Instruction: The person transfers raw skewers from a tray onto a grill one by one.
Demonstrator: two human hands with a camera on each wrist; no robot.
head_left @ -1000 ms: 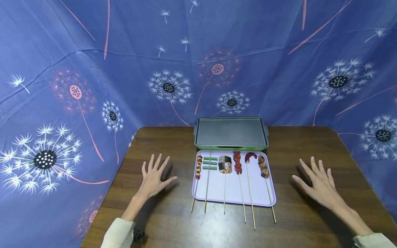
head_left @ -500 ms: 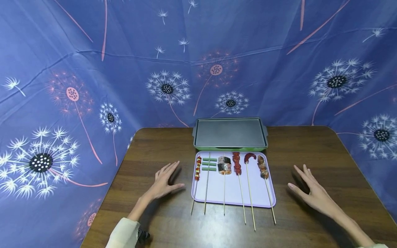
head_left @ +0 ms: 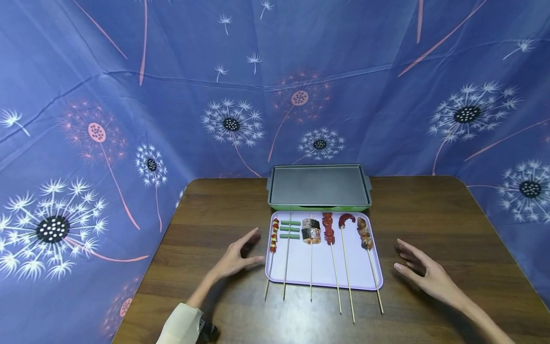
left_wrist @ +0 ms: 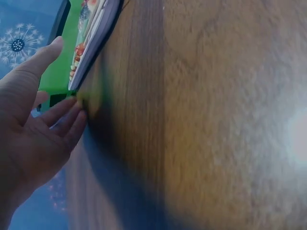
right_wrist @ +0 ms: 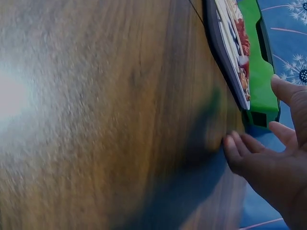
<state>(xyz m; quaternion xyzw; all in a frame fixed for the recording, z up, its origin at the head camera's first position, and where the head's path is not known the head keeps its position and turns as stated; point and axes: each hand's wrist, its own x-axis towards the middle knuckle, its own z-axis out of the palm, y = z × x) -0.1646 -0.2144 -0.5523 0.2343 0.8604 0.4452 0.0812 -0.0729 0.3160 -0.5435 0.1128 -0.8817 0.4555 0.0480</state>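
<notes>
A lilac tray [head_left: 320, 279] lies on the wooden table, bearing several skewers whose sticks jut over its near edge. From left to right they carry small red and yellow pieces [head_left: 274, 236], green bean-like pieces [head_left: 290, 229], fish chunks [head_left: 311, 231], red meat [head_left: 328, 228], a curled dark-red tentacle [head_left: 346, 219] and browned chunks [head_left: 364, 233]. My left hand [head_left: 234, 260] is just left of the tray, thumb toward its rim, fingers relaxed and holding nothing. To the tray's right, my right hand [head_left: 427, 277] is likewise bare, fingers loosely bent, a little farther from the rim.
Directly behind the tray stands a green electric griddle [head_left: 320, 185] with a flat dark plate and side handles. A blue cloth with dandelion prints [head_left: 378, 95] hangs around the back and sides of the wooden table [head_left: 227, 200].
Both hands have moved inward toward the tray, the left one to the right and the right one to the left. Their spread fingers have relaxed and drawn together. Tray and skewers stay put.
</notes>
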